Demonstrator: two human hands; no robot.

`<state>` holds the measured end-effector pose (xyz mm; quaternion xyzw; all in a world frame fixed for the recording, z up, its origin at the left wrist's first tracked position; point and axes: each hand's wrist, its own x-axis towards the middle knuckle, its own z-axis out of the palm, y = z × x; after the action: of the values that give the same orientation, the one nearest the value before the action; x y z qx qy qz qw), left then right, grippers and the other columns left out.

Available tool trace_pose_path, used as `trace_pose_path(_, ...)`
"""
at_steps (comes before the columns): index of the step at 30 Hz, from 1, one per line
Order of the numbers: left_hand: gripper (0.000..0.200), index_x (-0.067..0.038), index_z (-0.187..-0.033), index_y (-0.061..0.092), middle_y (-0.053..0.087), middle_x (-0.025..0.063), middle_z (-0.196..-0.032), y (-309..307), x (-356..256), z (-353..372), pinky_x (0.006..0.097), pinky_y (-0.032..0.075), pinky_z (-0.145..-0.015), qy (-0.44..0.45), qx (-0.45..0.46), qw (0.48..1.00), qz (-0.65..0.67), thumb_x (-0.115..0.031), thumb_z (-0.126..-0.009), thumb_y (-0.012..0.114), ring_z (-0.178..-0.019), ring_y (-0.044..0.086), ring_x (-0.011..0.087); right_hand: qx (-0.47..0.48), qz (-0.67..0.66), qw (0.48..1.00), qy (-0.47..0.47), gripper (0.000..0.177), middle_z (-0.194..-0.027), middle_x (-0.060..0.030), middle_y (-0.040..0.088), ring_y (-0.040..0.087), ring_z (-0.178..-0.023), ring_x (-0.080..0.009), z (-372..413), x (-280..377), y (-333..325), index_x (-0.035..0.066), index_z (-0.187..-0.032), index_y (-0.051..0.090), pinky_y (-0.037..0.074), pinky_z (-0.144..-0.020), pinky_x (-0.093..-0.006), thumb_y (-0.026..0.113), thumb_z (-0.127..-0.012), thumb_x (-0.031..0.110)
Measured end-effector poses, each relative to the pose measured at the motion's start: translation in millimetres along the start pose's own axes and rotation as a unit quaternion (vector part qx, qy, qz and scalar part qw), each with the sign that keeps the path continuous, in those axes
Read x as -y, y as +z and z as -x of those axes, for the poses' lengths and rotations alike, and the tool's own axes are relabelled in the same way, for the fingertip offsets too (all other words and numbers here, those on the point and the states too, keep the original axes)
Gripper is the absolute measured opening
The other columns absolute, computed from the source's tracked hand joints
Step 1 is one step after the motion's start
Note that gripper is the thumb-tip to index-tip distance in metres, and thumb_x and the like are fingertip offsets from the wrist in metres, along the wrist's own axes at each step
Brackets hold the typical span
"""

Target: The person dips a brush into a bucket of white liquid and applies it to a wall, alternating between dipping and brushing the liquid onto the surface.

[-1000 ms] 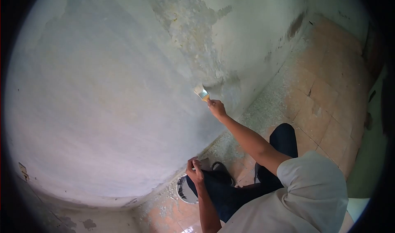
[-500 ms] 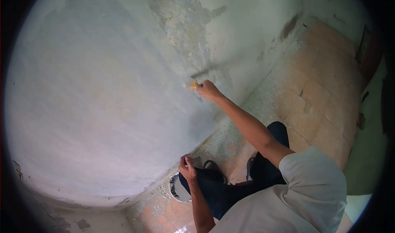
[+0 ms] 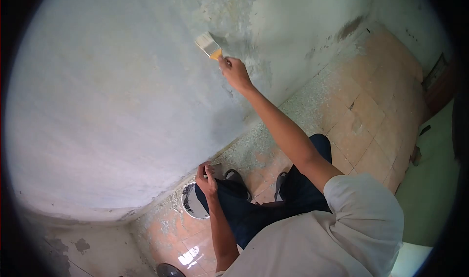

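My right hand [image 3: 235, 74] is closed around the yellow handle of a flat paintbrush [image 3: 209, 45]. The brush has a metal band and pale bristles, which point up and left against the whitish wall [image 3: 122, 106]. Low down, my left hand [image 3: 207, 180] rests by my bent knee, its fingers loosely curled and partly apart; I make out nothing held in it. Just below and left of that hand stands a round bucket [image 3: 184, 204] with a pale rim and dark smears inside, partly hidden by my knee.
Rough, peeling plaster [image 3: 229, 13] marks the upper wall. Pale flakes and dust [image 3: 293, 106] lie along the wall's foot on orange floor tiles [image 3: 361, 135]. A dark round object [image 3: 168, 270] sits at the bottom edge. A green surface [image 3: 430, 169] is at the right.
My right hand has moved up and left with the brush, whose bristles now show clearly. The view has shifted, and my left hand stays by the knee.
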<state>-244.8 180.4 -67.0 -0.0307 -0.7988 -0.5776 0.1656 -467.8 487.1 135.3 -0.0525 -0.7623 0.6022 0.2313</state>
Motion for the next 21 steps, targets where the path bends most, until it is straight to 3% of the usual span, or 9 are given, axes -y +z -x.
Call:
trace_pose_path(6,0.029,0.001,-0.109,0.075,0.074,0.0083,-0.079,-1.2,-5.3,-0.9,0.0314,0.054,-0.072,-0.010,0.004,1.000,-0.016,-0.023,-0.113,0.060,-0.073,0.069,0.0153,-0.022,0.056,0.993,0.104,0.055,-0.098,-0.0263,0.076,0.071,-0.098,-0.0517,32.8,-127.6,34.7,0.000,-0.101,0.075,0.055,-0.085,-0.0545,0.054,-0.111,0.050)
trace_pose_path(10,0.028,0.000,-0.110,0.076,0.073,0.0080,-0.079,6.7,-2.4,-3.0,0.0310,0.054,-0.072,-0.007,-0.003,1.000,0.007,-0.022,-0.112,0.060,-0.072,0.069,0.0150,0.063,0.158,0.961,0.219,0.059,-0.108,-0.0245,0.080,0.073,-0.110,-0.0496,59.5,-206.3,24.9,0.006,-0.111,0.082,0.057,-0.095,-0.0566,0.052,-0.110,0.057)
trace_pose_path(12,0.027,-0.001,-0.110,0.076,0.073,0.0070,-0.078,7.7,-1.7,-2.1,0.0306,0.054,-0.072,-0.010,0.016,1.000,-0.019,-0.023,-0.112,0.061,-0.072,0.069,0.0144,0.032,0.178,0.946,0.268,0.059,-0.099,-0.0233,0.080,0.076,-0.100,-0.0447,68.4,-250.7,24.8,-0.001,-0.099,0.078,0.054,-0.086,-0.0556,0.055,-0.111,0.051)
trace_pose_path(14,0.027,-0.001,-0.110,0.077,0.073,0.0067,-0.078,5.1,3.7,0.7,0.0305,0.055,-0.072,-0.012,0.014,1.000,-0.018,-0.023,-0.112,0.062,-0.073,0.070,0.0144,0.046,0.166,0.961,0.218,0.058,-0.087,-0.0159,0.077,0.075,-0.085,-0.0331,81.2,-226.1,10.3,-0.001,-0.090,0.073,0.054,-0.078,-0.0480,0.055,-0.113,0.050)
trace_pose_path(18,0.028,-0.003,-0.110,0.077,0.074,0.0072,-0.080,0.1,13.1,-0.1,0.0306,0.056,-0.073,-0.013,-0.007,1.000,-0.008,-0.027,-0.111,0.063,-0.075,0.071,0.0147,0.026,0.061,0.992,0.112,0.062,-0.083,-0.0156,0.073,0.068,-0.077,-0.0322,85.1,-90.7,-12.8,-0.004,-0.090,0.069,0.053,-0.076,-0.0466,0.053,-0.114,0.050)
trace_pose_path(21,0.028,-0.005,-0.111,0.077,0.078,0.0106,-0.084,-5.3,17.7,2.8,0.0330,0.057,-0.076,-0.030,0.016,0.998,-0.050,-0.029,-0.110,0.064,-0.077,0.075,0.0181,-0.011,-0.075,0.997,0.015,0.057,-0.071,-0.0033,0.050,0.048,-0.066,-0.0151,64.2,-18.4,-11.9,0.001,-0.083,0.056,0.044,-0.065,-0.0381,0.051,-0.117,0.047)
